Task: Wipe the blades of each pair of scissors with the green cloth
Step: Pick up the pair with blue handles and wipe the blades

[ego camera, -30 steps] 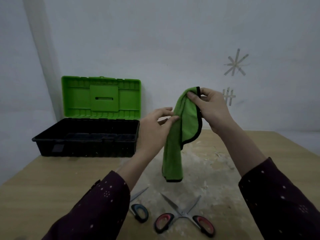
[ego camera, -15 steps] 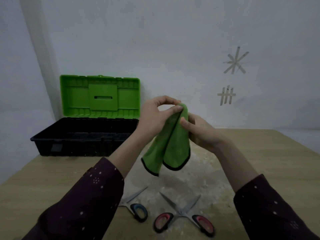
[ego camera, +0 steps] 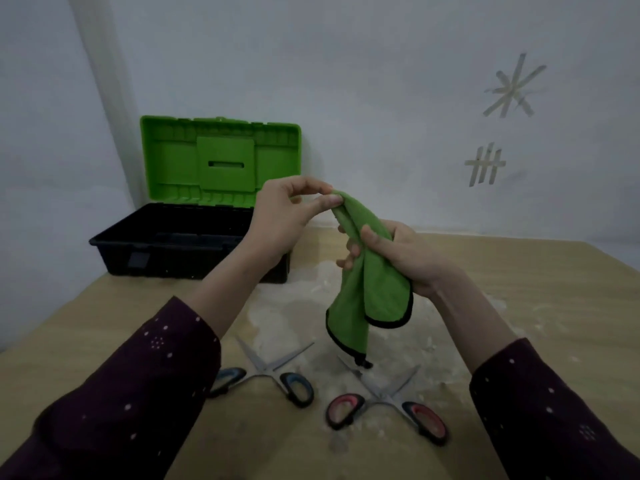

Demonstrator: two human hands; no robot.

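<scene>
**Head view: cloth in hand, scissors still waiting**

Nearest the camera, two pairs of scissors lie on the tabletop (ego camera: pixel 554 306), both with blades spread open. The blue-handled scissors (ego camera: pixel 270 372) sit to the left, the red-handled scissors (ego camera: pixel 384 393) just beside them to the right. Neither is touched by a hand or by the cloth, though the cloth's lowest corner hangs close above the red pair's blades. Pale dust covers the wood around them.

Above them, the green cloth (ego camera: pixel 370 282) hangs folded in the air. The right hand (ego camera: pixel 398 254) is closed around its middle, and the left hand (ego camera: pixel 287 216) pinches its top end between thumb and fingertips.

Farther back, an open toolbox (ego camera: pixel 187 240) with a raised green lid stands against the wall.

Judging by this, the wiping has not begun: the cloth is only being readied, and both pairs remain to be wiped.
</scene>
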